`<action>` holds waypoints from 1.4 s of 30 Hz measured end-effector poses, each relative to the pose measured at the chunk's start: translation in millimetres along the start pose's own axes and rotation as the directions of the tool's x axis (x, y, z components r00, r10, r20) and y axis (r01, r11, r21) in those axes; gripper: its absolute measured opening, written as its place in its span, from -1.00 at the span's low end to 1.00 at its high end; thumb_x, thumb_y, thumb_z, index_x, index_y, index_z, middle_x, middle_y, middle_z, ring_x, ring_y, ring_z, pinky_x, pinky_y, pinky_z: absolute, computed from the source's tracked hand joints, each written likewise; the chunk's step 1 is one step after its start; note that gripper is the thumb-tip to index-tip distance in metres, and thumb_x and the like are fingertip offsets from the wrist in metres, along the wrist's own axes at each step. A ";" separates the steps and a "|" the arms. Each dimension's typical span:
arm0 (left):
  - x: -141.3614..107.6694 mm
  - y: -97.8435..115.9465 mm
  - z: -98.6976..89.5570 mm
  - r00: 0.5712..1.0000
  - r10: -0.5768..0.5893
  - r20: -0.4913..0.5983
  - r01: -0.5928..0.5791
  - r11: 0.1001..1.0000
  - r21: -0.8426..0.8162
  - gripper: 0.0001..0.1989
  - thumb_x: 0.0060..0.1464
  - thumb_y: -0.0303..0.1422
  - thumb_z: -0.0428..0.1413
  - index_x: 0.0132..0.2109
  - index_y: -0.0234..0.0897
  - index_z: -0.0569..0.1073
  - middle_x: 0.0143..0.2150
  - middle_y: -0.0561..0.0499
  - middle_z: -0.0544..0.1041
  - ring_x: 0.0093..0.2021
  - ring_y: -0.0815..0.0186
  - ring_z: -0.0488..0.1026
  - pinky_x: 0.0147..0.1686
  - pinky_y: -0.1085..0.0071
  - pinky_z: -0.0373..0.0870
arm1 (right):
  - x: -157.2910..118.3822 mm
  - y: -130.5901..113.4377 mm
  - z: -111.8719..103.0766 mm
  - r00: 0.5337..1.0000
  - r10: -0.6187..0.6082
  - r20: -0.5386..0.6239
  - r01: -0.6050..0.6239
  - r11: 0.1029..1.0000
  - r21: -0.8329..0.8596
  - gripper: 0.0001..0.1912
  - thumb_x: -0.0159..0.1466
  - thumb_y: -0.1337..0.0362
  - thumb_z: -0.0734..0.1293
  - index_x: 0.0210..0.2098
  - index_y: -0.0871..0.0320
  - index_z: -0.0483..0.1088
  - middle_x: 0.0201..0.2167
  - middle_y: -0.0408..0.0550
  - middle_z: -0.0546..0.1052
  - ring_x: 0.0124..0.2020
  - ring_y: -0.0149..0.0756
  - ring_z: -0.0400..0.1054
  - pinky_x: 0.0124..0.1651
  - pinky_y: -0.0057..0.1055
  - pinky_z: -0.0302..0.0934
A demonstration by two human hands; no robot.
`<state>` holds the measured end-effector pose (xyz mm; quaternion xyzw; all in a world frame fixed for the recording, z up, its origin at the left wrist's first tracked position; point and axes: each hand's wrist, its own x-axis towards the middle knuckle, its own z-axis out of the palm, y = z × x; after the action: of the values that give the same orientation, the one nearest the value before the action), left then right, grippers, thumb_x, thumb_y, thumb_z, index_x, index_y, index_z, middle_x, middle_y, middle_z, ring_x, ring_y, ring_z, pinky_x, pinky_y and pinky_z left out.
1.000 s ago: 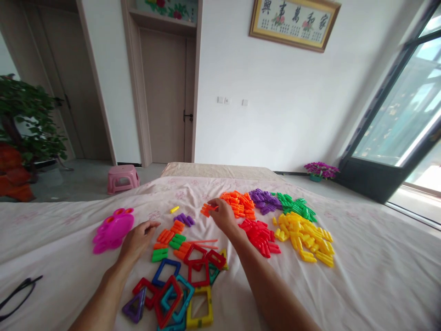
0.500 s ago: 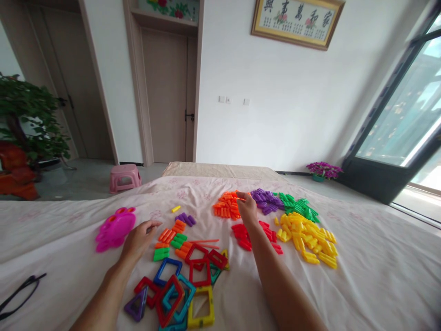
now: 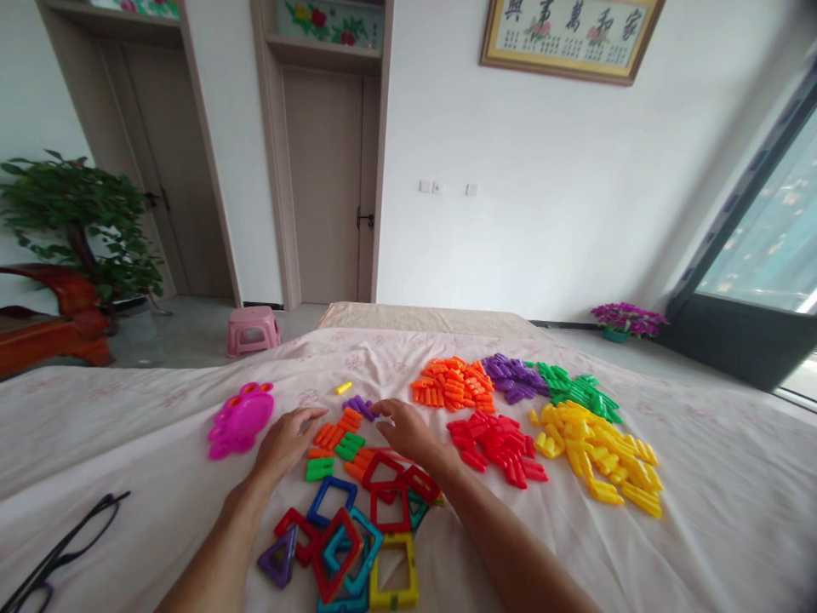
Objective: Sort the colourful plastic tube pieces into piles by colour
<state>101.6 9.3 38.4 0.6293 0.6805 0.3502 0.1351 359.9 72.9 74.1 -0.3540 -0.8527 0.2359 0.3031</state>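
My left hand [image 3: 288,441] hovers left of the small orange pieces [image 3: 328,436], its fingers loosely curved and apart with nothing visible in them. My right hand [image 3: 408,432] is just right of a short row of purple pieces [image 3: 361,407], fingertips drawn together; whatever is between them is hidden. Green pieces [image 3: 320,469] lie by the orange ones between my hands. Nearer me lie magnetic frame tiles, among them a blue square [image 3: 333,483], a yellow square [image 3: 414,572] and a purple triangle [image 3: 279,558]. A single yellow piece [image 3: 344,387] rests farther off.
Piles of orange [image 3: 453,383], purple [image 3: 514,377], green [image 3: 578,392], red [image 3: 494,444] and yellow pieces [image 3: 593,447] lie to the right. A magenta plastic plate [image 3: 243,421] and black glasses [image 3: 70,541] are on the left of the cloth [image 3: 172,477].
My right hand has come back left from the orange pile to beside the purple row. My left hand stays near the small pieces. The view has shifted slightly left.
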 end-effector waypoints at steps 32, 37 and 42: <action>2.8 -16.2 -4.9 0.980 -0.160 -0.119 0.166 0.986 0.036 -0.62 0.13 -0.22 -0.07 -0.07 -0.20 0.56 0.02 -0.08 0.58 0.07 0.14 0.46 0.03 0.33 0.33 | 13.2 75.6 -88.4 0.727 0.275 -0.629 -0.380 0.924 -0.035 -0.57 0.16 0.37 0.22 0.02 0.22 0.45 -0.09 0.08 0.55 -0.11 -0.22 0.44 0.02 -0.30 0.27; 4.0 -16.8 -3.4 0.984 -0.134 -0.115 0.142 0.988 0.065 -0.64 0.11 -0.27 -0.07 -0.09 -0.20 0.57 0.01 -0.04 0.58 0.05 0.22 0.46 0.05 0.41 0.30 | 13.2 66.4 -80.8 0.780 0.253 -0.572 -0.327 0.945 -0.027 -0.57 0.15 0.41 0.20 -0.02 0.18 0.47 -0.08 0.03 0.55 -0.05 -0.24 0.44 0.06 -0.30 0.26; 4.2 -17.9 -4.1 0.986 -0.121 -0.117 0.130 0.988 0.079 -0.64 0.11 -0.25 -0.05 -0.10 -0.20 0.57 0.00 -0.04 0.58 0.04 0.24 0.47 0.03 0.44 0.31 | 12.9 15.0 -44.9 0.967 0.098 -0.234 -0.115 0.991 -0.061 -0.69 0.19 0.41 0.24 -0.15 0.11 0.54 -0.20 -0.06 0.60 -0.18 -0.27 0.47 -0.07 -0.39 0.29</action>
<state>84.7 12.7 30.8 0.5699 0.7398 0.3459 0.0913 390.3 100.5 101.0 -0.4354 -0.7997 0.1772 0.3735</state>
